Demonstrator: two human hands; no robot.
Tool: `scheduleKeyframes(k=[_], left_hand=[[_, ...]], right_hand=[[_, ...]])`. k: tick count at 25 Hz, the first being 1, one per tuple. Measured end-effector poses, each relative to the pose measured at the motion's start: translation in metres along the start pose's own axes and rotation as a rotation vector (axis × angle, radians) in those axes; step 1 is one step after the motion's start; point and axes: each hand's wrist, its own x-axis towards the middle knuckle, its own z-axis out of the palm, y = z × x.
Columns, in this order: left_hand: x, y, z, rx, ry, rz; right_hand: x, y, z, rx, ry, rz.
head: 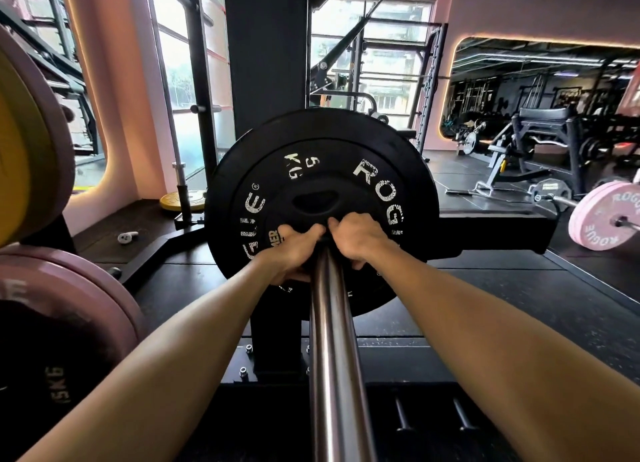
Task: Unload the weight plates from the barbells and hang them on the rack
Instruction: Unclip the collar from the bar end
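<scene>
A: Nearest item first?

B: Steel barbell sleeve [332, 340], running from the bottom edge straight away from the camera, between both forearms.

A: Where does it end?

B: At the hub of a black 5 kg plate [322, 212], white "ROGUE" lettering, face toward the camera. Plate sits upright on the sleeve; a larger black plate's rim shows behind it.

A: Hand positions?

B: Left hand [294, 250] just left of the sleeve, fingers curled against the lower hub of the black 5 kg plate. Right hand [358, 236] just right of the sleeve, fingers curled likewise, thumb tip near the hub. Both grip at the collar area where sleeve meets plate; what exactly lies under the fingers cannot be told. Plate extends above and to both sides of the hands.

A: Surroundings?

B: Stored pink plates [79, 309] at lower left on the rack, a yellow plate [20, 156] above them. Dark rack upright [266, 49] behind the black plate. Yellow plate flat on the floor [181, 200] at left. Pink-plated barbell [604, 215] on the floor at right, well apart.
</scene>
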Motion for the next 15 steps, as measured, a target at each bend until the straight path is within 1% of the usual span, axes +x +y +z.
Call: scheduleKeyframes(k=[3,7,9,10,12,13,15], left_hand=[[-0.001,0.0,0.002,-0.036,0.021,0.028],[0.001,-0.002,0.003,-0.02,0.037,0.045],[0.001,0.0,0.002,-0.011,0.028,0.041],[0.002,-0.001,0.002,-0.023,0.028,0.032],[0.004,-0.006,0.001,-0.085,0.038,0.017],[0.005,-0.011,0.003,-0.114,0.042,0.017],[0.006,-0.017,0.003,-0.139,0.034,0.013]], right_hand=[[0.0,0.004,-0.003,-0.032,-0.018,-0.076],[0.002,0.006,-0.005,0.05,-0.01,-0.134],[0.005,0.012,-0.004,0.151,-0.022,-0.144],[0.006,0.02,-0.001,0.24,-0.026,-0.123],[0.002,0.04,0.011,0.554,-0.05,-0.03],[-0.002,0.05,0.017,0.671,-0.061,0.011],[-0.004,0.058,0.022,0.738,-0.095,0.06]])
